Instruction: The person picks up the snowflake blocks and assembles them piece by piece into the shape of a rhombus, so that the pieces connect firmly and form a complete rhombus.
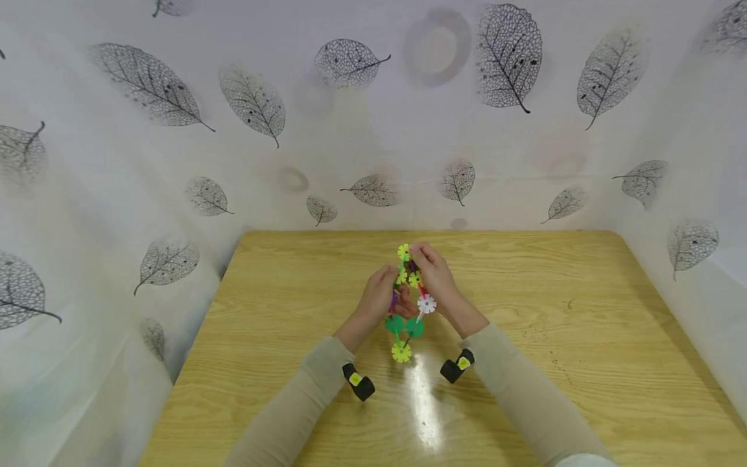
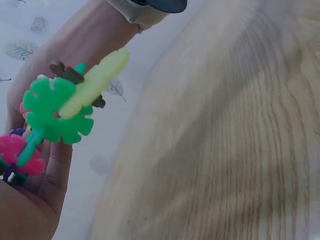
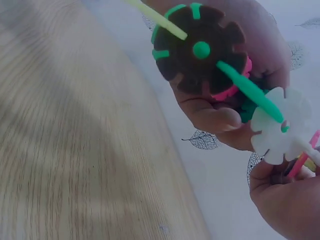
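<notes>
Above the wooden table [image 1: 525,311] both hands hold one toy built of notched plastic discs and thin sticks [image 1: 408,305]. It has a yellow disc [image 1: 404,251] on top, a white disc [image 1: 426,303], two green discs [image 1: 395,323] and a yellow disc [image 1: 401,351] at the bottom. My left hand [image 1: 386,287] grips its left side, and my right hand [image 1: 421,261] pinches the upper part. The left wrist view shows a green disc [image 2: 55,110], a yellow stick [image 2: 95,82] and a pink disc [image 2: 20,155]. A dark brown disc [image 3: 200,50], a green stick [image 3: 250,90] and the white disc [image 3: 280,125] fill the right wrist view.
Leaf-printed white cloth [image 1: 350,117] walls in the table at the back, left and right. Black wrist cameras [image 1: 358,383] sit on both beige sleeves. A glare patch [image 1: 423,402] lies on the wood near the front.
</notes>
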The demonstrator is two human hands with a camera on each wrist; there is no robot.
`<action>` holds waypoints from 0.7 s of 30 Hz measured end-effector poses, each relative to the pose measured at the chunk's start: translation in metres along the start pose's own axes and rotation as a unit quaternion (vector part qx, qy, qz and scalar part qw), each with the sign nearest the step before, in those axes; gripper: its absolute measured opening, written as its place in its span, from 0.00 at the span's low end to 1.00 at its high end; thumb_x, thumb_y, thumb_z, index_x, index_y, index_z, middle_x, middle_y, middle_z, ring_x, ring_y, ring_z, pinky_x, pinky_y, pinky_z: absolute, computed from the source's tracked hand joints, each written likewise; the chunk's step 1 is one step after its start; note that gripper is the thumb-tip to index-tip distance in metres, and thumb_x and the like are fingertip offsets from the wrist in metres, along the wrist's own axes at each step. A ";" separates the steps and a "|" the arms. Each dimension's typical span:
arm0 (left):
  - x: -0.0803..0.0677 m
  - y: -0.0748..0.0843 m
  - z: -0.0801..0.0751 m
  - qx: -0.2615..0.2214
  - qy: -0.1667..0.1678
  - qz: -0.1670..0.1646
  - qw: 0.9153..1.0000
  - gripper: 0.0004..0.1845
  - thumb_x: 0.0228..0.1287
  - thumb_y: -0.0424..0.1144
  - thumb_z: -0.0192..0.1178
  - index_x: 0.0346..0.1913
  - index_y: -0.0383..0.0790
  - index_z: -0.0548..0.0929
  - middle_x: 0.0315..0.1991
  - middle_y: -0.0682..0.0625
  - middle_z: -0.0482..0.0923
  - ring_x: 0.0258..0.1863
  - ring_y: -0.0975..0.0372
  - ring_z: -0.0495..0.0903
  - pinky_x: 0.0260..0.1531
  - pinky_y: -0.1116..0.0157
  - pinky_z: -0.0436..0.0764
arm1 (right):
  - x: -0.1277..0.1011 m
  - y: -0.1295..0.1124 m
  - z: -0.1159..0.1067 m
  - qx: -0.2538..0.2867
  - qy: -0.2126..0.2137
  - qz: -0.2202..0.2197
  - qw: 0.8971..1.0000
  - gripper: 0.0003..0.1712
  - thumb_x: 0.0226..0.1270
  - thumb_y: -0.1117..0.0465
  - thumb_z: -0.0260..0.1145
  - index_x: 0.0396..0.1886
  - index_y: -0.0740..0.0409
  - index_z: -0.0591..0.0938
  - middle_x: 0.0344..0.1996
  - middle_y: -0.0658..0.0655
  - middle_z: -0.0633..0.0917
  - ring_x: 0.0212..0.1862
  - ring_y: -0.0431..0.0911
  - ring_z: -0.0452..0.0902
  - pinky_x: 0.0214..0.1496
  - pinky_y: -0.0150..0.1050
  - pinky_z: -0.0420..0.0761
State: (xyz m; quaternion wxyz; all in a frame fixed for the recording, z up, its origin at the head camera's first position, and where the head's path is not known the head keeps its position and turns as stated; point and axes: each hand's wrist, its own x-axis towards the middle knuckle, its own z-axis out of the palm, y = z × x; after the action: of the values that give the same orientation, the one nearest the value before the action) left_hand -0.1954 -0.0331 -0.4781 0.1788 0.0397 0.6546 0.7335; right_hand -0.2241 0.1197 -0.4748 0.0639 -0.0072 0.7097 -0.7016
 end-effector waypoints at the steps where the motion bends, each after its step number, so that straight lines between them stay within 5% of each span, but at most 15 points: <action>1: 0.000 0.000 -0.001 0.002 -0.001 -0.001 1.000 0.17 0.88 0.46 0.35 0.41 0.40 0.68 0.23 0.51 0.74 0.17 0.62 0.85 0.21 0.65 0.89 | 0.000 -0.001 -0.001 0.007 -0.003 0.010 1.000 0.23 0.88 0.47 0.49 0.57 0.62 0.77 0.39 0.45 0.78 0.45 0.40 0.73 0.48 0.30 0.76; 7: 0.000 -0.003 -0.002 -0.007 0.013 -0.002 1.000 0.18 0.88 0.44 0.35 0.42 0.36 0.69 0.22 0.51 0.75 0.17 0.62 0.86 0.21 0.64 0.89 | 0.000 -0.003 -0.006 0.074 -0.041 0.023 0.996 0.22 0.88 0.54 0.49 0.65 0.68 0.73 0.39 0.49 0.81 0.41 0.41 0.78 0.45 0.31 0.82; 14: 0.000 -0.002 -0.003 -0.009 0.020 0.001 1.000 0.19 0.88 0.44 0.35 0.47 0.32 0.72 0.22 0.52 0.74 0.17 0.62 0.86 0.20 0.64 0.89 | -0.002 0.001 -0.015 0.088 -0.103 -0.001 0.991 0.24 0.82 0.66 0.50 0.67 0.82 0.70 0.42 0.53 0.83 0.43 0.40 0.80 0.49 0.29 0.85; 21: -0.001 0.000 -0.002 -0.009 0.026 0.003 1.000 0.17 0.88 0.43 0.36 0.43 0.36 0.70 0.21 0.51 0.74 0.16 0.62 0.85 0.19 0.65 0.88 | -0.003 0.004 -0.022 0.059 -0.138 -0.014 0.989 0.31 0.82 0.67 0.51 0.80 0.70 0.62 0.51 0.53 0.84 0.52 0.38 0.80 0.58 0.28 0.82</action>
State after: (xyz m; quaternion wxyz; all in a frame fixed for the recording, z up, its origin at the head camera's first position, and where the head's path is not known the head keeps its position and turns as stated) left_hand -0.1949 -0.0356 -0.4777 0.1595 0.0211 0.6524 0.7406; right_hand -0.2234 0.1422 -0.4781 0.1518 -0.1100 0.6509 -0.7356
